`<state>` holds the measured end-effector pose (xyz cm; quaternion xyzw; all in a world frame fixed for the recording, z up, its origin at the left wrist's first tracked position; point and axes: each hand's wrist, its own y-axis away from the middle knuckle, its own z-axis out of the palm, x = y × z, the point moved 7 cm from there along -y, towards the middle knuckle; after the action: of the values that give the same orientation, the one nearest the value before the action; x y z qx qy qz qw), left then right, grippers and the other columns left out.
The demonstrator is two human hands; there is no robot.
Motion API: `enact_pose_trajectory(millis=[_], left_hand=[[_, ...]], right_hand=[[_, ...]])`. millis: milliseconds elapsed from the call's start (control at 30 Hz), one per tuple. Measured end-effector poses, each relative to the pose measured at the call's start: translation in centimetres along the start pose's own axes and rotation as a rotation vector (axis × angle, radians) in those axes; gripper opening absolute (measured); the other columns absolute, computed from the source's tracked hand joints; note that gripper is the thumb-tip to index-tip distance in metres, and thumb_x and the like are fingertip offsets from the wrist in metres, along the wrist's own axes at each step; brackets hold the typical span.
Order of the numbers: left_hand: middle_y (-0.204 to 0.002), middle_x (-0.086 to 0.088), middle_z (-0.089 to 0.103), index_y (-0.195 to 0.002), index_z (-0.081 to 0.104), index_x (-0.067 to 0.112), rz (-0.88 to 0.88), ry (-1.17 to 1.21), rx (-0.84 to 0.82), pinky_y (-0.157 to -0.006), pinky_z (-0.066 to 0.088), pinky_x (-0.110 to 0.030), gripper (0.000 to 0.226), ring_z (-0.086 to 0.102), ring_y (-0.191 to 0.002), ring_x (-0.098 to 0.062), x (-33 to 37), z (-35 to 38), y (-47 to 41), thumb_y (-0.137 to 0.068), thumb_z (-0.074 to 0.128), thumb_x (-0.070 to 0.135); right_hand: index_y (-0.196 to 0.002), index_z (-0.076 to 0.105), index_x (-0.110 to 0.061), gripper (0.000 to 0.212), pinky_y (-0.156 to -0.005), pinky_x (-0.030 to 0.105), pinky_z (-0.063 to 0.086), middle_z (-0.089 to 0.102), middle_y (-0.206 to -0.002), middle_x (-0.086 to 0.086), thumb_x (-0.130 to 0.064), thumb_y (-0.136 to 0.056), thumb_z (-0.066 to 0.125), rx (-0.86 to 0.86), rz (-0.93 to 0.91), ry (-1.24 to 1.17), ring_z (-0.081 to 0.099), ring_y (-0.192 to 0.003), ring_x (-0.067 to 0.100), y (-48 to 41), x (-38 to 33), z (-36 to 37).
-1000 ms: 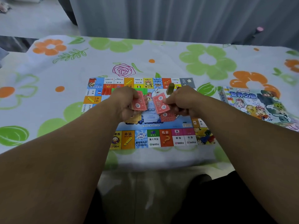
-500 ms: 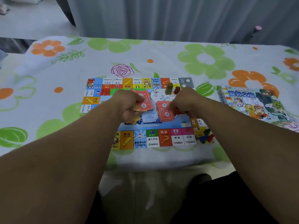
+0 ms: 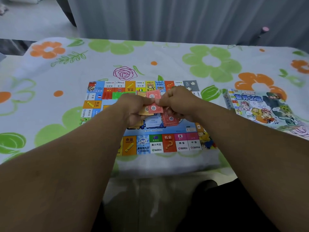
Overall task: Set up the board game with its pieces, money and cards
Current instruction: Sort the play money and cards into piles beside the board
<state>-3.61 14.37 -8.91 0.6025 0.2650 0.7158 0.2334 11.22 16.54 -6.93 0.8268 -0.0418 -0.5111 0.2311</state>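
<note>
The colourful game board [image 3: 155,144] lies flat on the flowered cloth in front of me. Both hands meet above its middle. My left hand [image 3: 133,106] grips a small stack of red and orange cards [image 3: 154,108]. My right hand [image 3: 178,102] pinches the top red card [image 3: 153,96] at its near edge, next to my left thumb. More red cards [image 3: 170,120] and a pale blue banknote [image 3: 153,122] lie on the board's centre below my hands. Red and green plastic pieces [image 3: 117,95] sit at the board's far left.
The game box [image 3: 260,108] with cartoon figures lies to the right of the board. A flowered tablecloth [image 3: 212,62] covers the table; its near edge drops just below the board. A grey curtain hangs behind the table.
My right hand has left a red card on the board's centre and come back up to the stack in my left hand, where it now pinches another red card. The green token is now hidden.
</note>
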Motion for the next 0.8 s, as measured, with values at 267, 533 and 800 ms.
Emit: enact_pose_trajectory(millis=[267,533,800], left_hand=[[-0.091,-0.016,0.069,-0.121,0.052,0.002,-0.014,0.099,0.017,-0.061,0.062,-0.036,0.029,0.069,-0.074,-0.026,-0.1,-0.6,0.1,-0.096,0.039,-0.002],[-0.104,-0.022,0.068,-0.103,0.053,0.001,-0.023,0.149,-0.006,-0.072,0.059,-0.044,0.024,0.07,-0.087,-0.033,-0.1,-0.4,0.2,-0.095,0.03,-0.003],[-0.112,-0.025,0.067,-0.117,0.054,0.001,-0.025,0.12,0.012,-0.053,0.059,-0.044,0.028,0.071,-0.091,-0.038,-0.2,-0.8,-0.3,-0.094,0.043,-0.013]], right_hand=[[-0.077,0.061,-0.003,0.023,-0.037,0.02,0.028,0.053,-0.056,0.011,-0.016,-0.093,0.071,0.054,0.229,0.105,0.039,-0.039,0.015,0.6,2.7,-2.5],[-0.065,0.049,-0.009,0.039,-0.036,0.017,0.031,0.054,-0.043,0.005,-0.019,-0.083,0.082,0.116,0.226,0.237,0.037,-0.027,0.012,-0.2,3.7,-3.4],[-0.082,0.058,-0.005,0.025,-0.04,0.02,0.037,0.06,-0.072,0.009,-0.015,-0.083,0.081,0.177,0.137,0.313,0.055,-0.048,0.014,-0.2,2.5,-3.7]])
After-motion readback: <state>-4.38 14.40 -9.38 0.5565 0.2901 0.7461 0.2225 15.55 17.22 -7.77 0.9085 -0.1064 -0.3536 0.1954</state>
